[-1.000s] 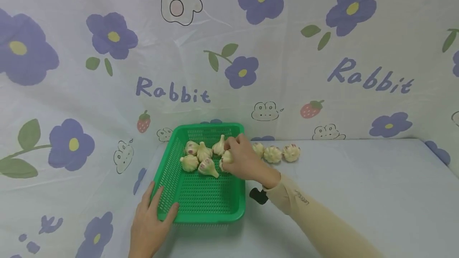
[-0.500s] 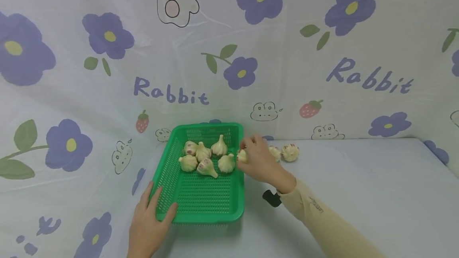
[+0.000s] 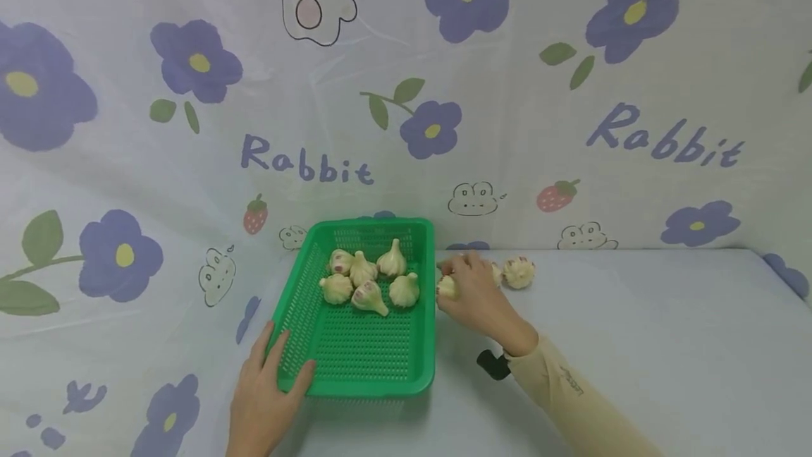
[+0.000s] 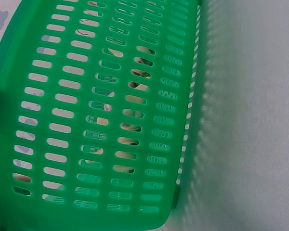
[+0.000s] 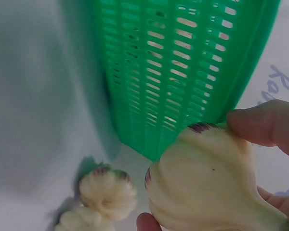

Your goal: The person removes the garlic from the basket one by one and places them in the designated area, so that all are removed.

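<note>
In the head view my right hand (image 3: 478, 298) pinches a garlic bulb (image 3: 447, 287) just outside the right wall of a green plastic basket (image 3: 426, 344). The right wrist view shows this bulb (image 5: 202, 178) close up, between thumb (image 5: 265, 122) and fingers, its stem pointing to the lower right. Inside the basket, several garlic bulbs (image 3: 370, 297) lie toward the back. My left hand (image 3: 263, 390) rests on the basket's front left corner with fingers fairly straight. Only the slotted basket wall (image 4: 96, 120) fills the left wrist view, where that hand's fingers are not seen.
Two more garlic bulbs lie on the white tabletop (image 3: 622, 358) right of the basket; the nearer one is partly hidden by my hand, the other bulb (image 3: 519, 273) is in plain sight. A cloth backdrop (image 3: 507, 111) with printed flowers stands behind and at the left.
My right hand has moved right, from over the basket's inside to beyond its right rim, with a garlic bulb in its fingers. A bulb it partly covered now shows fully in the basket.
</note>
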`<state>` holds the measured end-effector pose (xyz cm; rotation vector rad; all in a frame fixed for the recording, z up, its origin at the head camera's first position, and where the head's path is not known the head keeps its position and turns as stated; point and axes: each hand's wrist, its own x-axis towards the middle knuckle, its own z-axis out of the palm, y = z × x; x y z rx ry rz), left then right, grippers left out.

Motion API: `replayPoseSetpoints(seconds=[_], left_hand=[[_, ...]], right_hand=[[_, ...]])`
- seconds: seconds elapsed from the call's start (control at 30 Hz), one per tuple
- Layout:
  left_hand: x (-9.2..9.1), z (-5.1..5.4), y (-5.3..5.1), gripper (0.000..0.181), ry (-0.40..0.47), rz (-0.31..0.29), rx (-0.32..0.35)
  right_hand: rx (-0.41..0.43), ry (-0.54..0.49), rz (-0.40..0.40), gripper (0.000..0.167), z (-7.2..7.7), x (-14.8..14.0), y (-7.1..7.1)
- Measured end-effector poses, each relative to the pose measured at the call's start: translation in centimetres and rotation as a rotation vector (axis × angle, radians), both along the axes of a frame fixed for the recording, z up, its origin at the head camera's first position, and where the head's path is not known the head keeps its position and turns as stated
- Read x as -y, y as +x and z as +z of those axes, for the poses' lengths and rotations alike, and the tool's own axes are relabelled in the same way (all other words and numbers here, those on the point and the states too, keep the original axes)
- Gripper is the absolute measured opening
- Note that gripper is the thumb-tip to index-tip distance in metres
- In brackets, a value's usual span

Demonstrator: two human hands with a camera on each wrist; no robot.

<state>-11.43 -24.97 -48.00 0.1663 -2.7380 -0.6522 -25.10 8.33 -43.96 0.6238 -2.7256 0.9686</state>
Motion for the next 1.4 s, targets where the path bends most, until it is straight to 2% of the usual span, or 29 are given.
replayPoseSetpoints(seconds=[0.4,0.77,1.03,1.3,1.4], left_hand=[[-0.1,0.5,0.3,0.072,0.001,0.011,0.012],[-0.1,0.0,0.3,0.070,-0.009,0.008,-0.011],[-0.2,-0.1,0.3,0.070,-0.009,-0.003,-0.052],[-0.2,0.1,0.3,0.069,-0.014,0.007,-0.060],[-0.2,0.0,0.3,0.069,-0.019,0.012,-0.052]], right_hand=[[0.074,-0.063,0.009,0.029,-2.9,-0.4,-0.8],[0.017,-0.068,0.007,0.027,-4.9,-0.6,-0.9],[-0.083,-0.104,0.048,0.028,-6.2,-0.4,-0.9],[-0.031,-0.112,0.047,0.031,-6.5,0.0,-1.4],[-0.039,-0.109,0.039,0.029,-6.8,0.0,-1.5]])
